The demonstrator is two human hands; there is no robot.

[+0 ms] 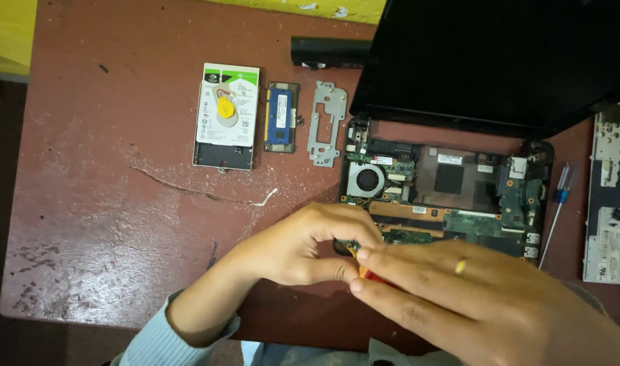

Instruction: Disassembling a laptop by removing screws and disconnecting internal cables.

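Note:
My left hand (pixel 303 244) and my right hand (pixel 459 291) meet at the near left corner of an opened laptop base (pixel 452 196) with its circuit board and fan (pixel 366 180) bare. Both hands pinch a small tool with an orange and red handle (pixel 361 270) between the fingertips; its tip is hidden. My right hand wears a gold ring (pixel 461 266). The laptop's black screen (pixel 500 61) stands open behind the base.
On the red-brown table (pixel 106 169) lie a hard drive in its metal caddy (pixel 226 115), a blue memory module (pixel 281 116), a grey metal bracket (pixel 327 123), a black battery bar (pixel 330 52), a blue-handled screwdriver (pixel 557 210) and a removed cover panel (pixel 609 196).

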